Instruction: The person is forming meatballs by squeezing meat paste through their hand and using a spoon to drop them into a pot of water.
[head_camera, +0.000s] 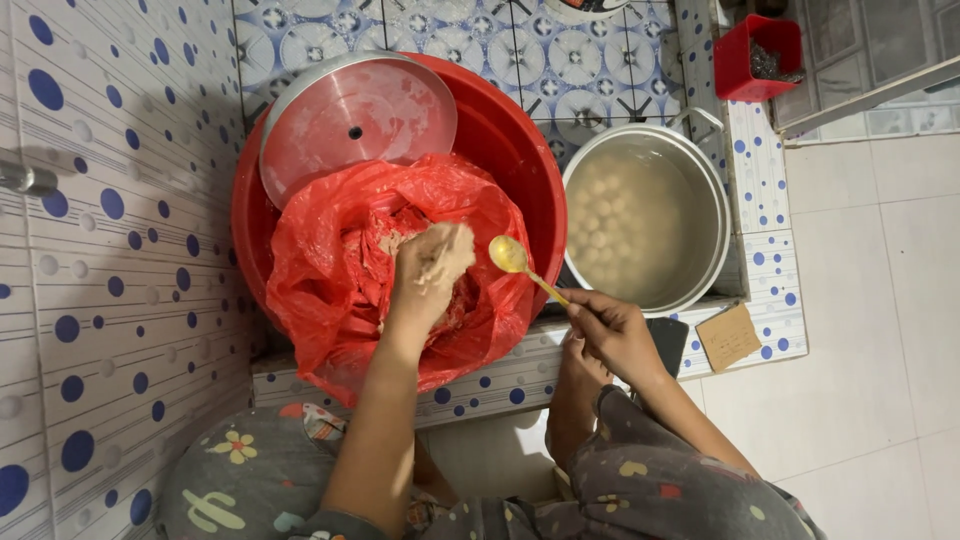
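Left hand (430, 268) at frame centre, forearm reaching up from bottom, fingers curled shut around lump of pale paste (445, 252) over red plastic bag (330, 290). Bag sits in red basin (500, 130), centre-left. Right hand (612, 330), right of centre, pinches handle of yellow spoon (512, 255), bowl pointing toward paste, possibly touching it. Pot (645, 222) of cloudy water with pale balls at right. Metal lid (355, 115) leans in basin, upper left.

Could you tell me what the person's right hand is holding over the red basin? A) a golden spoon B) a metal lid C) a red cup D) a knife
A: the right hand pinches the handle of a golden spoon, its bowl near the paste-covered left hand above the red bag.
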